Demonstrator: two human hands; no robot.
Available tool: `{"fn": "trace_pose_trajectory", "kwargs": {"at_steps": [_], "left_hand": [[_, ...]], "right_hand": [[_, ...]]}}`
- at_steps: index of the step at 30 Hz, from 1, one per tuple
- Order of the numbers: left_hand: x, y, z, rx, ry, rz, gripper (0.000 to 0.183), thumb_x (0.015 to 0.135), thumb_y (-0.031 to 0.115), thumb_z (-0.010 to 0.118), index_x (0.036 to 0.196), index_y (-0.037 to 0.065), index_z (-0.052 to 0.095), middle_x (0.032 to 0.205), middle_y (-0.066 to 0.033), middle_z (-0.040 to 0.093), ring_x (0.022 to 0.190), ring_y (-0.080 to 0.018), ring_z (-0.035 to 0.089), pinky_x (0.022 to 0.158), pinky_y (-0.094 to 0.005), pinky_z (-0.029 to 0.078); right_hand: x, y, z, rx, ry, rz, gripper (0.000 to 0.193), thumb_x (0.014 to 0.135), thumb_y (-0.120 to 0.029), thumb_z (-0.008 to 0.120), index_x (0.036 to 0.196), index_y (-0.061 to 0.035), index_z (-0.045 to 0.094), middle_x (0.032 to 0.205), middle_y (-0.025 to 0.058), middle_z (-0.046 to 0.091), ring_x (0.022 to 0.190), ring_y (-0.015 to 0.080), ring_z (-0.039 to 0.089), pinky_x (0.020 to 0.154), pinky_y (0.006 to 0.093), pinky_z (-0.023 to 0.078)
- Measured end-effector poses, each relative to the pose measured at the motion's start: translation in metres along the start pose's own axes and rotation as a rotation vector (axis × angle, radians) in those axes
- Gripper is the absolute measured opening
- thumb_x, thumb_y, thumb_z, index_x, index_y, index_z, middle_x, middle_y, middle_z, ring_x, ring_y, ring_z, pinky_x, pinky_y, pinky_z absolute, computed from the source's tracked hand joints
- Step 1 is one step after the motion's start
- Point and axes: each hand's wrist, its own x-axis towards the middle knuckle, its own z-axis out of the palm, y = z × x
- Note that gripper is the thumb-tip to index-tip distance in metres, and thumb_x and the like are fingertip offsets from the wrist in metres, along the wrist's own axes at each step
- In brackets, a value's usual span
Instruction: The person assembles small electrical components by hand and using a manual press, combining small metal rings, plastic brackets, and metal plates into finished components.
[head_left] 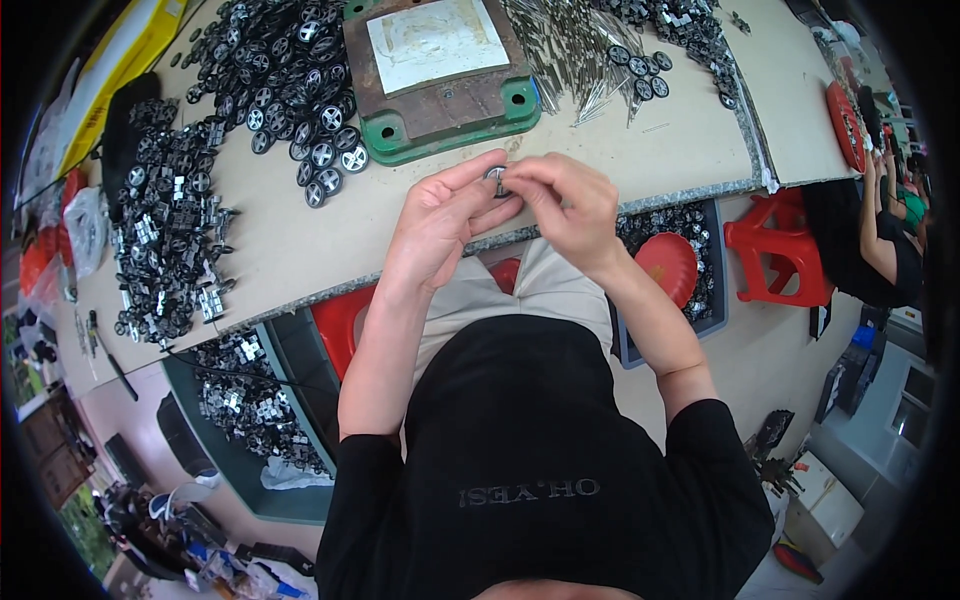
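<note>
The small black toy wheel with a silver hub (497, 178) sits pinched between your two hands, just above the near edge of the pale worktable (640, 150). Your left hand (440, 215) grips it with thumb and forefinger; your right hand (565, 200) pinches it from the other side. Just beyond stands a rusty metal block on a green base (440, 105), beside a heap of matching black wheels (290, 70) and a pile of thin metal pins (570, 45)

Your single head-mounted fisheye view looks steeply down from above your own torso, facing forward over the worktable (620, 165) edge, close to both hands meeting at frame centre, with straight edges curving toward the dark circular rim.
</note>
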Motion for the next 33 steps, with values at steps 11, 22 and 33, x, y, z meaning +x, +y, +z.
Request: {"fn": "trace_pose_trajectory", "kwargs": {"at_steps": [11,22,33], "left_hand": [[-0.003,0.001,0.001,-0.068,-0.118,-0.039,0.038,0.09,0.002,0.045,0.127,-0.006,0.039,0.114,-0.0157,0.054,0.099,-0.0219,0.058,0.093,-0.0363,0.047],[0.019,-0.008,0.017,-0.152,-0.152,-0.044,0.036,0.089,0.009,0.051,0.123,-0.003,0.045,0.112,-0.0156,0.056,0.101,-0.0226,0.058,0.091,-0.0347,0.048],[0.019,-0.008,0.012,-0.165,-0.162,-0.035,0.035,0.09,0.009,0.049,0.123,-0.001,0.046,0.116,-0.0171,0.054,0.102,-0.0279,0.057,0.086,-0.0365,0.05]], "right_hand": [[-0.009,-0.007,0.005,0.273,0.182,0.171,0.005,0.077,0.0,0.064,0.081,0.0005,0.061,0.072,0.0063,0.064,0.063,0.0084,0.059,0.055,0.0209,0.047],[0.009,-0.013,-0.038,0.315,-0.007,0.305,0.007,0.08,0.001,0.061,0.086,0.0021,0.06,0.082,0.0083,0.066,0.074,0.0111,0.063,0.066,0.0224,0.05],[0.111,0.111,-0.153,-0.793,0.23,0.238,0.029,0.075,-0.026,0.066,0.095,-0.005,0.064,0.078,0.0089,0.061,0.071,0.0206,0.059,0.067,0.0311,0.047]]}}
